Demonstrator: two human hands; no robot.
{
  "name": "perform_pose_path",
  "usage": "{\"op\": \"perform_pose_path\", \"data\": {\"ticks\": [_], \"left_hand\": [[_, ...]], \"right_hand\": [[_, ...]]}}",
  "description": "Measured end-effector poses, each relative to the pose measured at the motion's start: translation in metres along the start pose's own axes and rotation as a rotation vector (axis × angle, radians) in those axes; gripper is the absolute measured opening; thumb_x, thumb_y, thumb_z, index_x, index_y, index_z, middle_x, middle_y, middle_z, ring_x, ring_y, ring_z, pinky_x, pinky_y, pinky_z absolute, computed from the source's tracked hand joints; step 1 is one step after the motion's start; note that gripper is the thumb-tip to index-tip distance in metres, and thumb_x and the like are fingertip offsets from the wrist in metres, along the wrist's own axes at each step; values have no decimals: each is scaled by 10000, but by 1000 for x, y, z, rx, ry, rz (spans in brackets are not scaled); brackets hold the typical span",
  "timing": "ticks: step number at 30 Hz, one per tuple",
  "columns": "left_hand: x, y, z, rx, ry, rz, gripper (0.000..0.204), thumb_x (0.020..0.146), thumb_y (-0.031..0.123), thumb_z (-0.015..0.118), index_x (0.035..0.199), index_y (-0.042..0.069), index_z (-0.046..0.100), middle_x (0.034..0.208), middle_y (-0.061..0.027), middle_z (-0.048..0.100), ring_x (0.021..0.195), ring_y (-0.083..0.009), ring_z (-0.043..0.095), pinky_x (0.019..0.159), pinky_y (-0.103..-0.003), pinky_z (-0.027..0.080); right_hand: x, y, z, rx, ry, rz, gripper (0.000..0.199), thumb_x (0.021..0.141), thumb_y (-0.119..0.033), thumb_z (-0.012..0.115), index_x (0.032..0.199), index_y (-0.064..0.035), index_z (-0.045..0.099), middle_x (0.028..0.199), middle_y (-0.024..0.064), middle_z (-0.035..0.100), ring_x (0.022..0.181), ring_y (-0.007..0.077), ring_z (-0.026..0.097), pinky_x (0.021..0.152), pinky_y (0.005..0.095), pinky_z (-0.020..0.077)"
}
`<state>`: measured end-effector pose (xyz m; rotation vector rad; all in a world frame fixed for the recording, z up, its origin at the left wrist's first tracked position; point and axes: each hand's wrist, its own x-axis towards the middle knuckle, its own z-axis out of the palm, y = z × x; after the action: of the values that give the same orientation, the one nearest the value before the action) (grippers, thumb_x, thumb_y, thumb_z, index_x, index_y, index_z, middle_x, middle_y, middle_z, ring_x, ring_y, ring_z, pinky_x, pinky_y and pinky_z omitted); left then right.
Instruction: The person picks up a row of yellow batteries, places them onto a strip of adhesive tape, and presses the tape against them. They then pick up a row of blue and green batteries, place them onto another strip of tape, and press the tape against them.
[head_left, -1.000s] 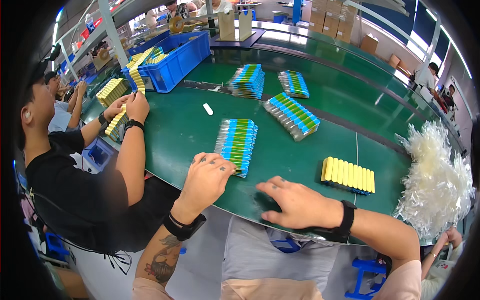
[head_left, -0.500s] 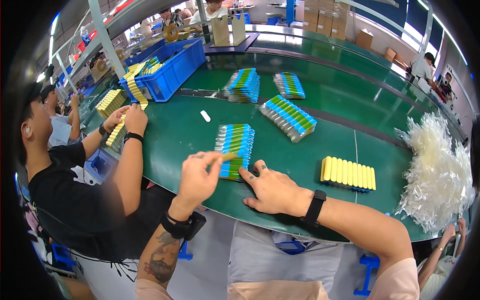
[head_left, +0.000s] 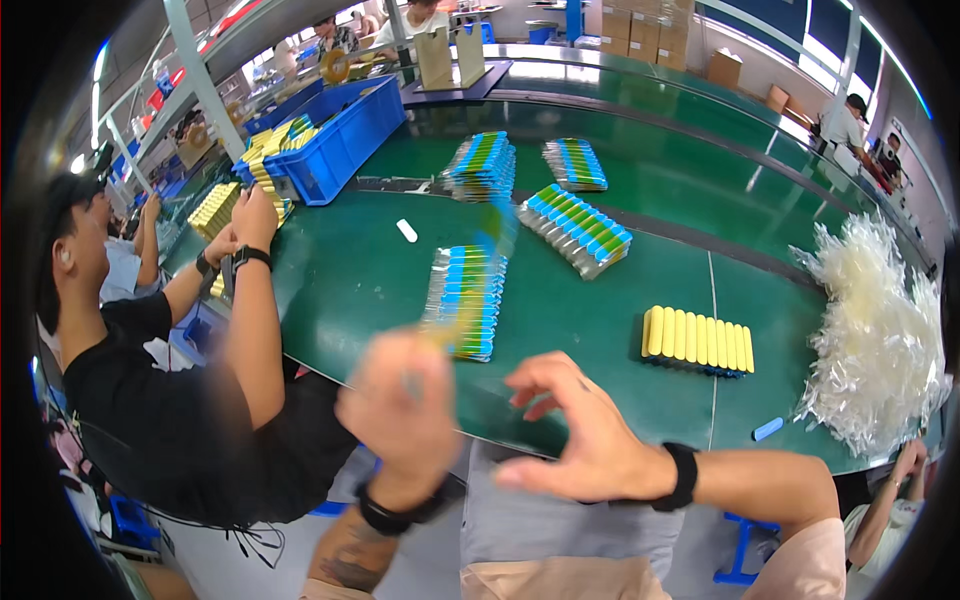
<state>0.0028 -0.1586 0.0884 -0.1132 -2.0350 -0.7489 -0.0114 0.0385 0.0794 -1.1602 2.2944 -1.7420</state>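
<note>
My left hand [head_left: 400, 400], smeared by motion, is closed on one end of a slim blue, green and yellow strip [head_left: 492, 235]. The strip stands blurred, slanting up and away over a stack of clear-wrapped blue-and-green strips [head_left: 465, 300]. To the right of that stack, my right hand [head_left: 590, 430] hovers over the table's near edge, thumb and fingers apart, holding nothing. Farther back lie more wrapped stacks: a tilted one [head_left: 577, 230], a tall one [head_left: 480, 167] and a low one [head_left: 575, 164].
Right of my hands sit a row of yellow round-ended pieces [head_left: 698, 340], a small blue piece [head_left: 768, 429] and a heap of clear plastic sleeves [head_left: 865, 340]. A white piece [head_left: 406, 231] lies left. A blue crate [head_left: 350, 135] stands behind a co-worker [head_left: 190, 370] handling yellow strips.
My left hand has come nearer, raising the strip off the stack. The right hand has left the stack, drawn back and opened. The small blue piece now shows fully.
</note>
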Motion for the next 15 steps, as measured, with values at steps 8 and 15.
{"op": "perform_pose_path", "data": {"ticks": [8,15], "left_hand": [[-97,83,28,-391,-171,123,267,835,142,727,1098,107,704,1116,-88,716,1012,-273,723,1097,-505,374],[-111,106,14,-669,-262,120,539,781,319,810,1249,139,612,1293,-142,638,1160,-306,615,1044,-502,405]], "right_hand": [[-78,-9,-27,91,177,50,349,881,-156,751,1108,-29,517,1036,126,593,838,210,589,730,335,489],[-95,-50,-99,-154,-151,-11,129,876,-44,673,990,14,653,884,148,673,629,296,616,548,364,515]]}}
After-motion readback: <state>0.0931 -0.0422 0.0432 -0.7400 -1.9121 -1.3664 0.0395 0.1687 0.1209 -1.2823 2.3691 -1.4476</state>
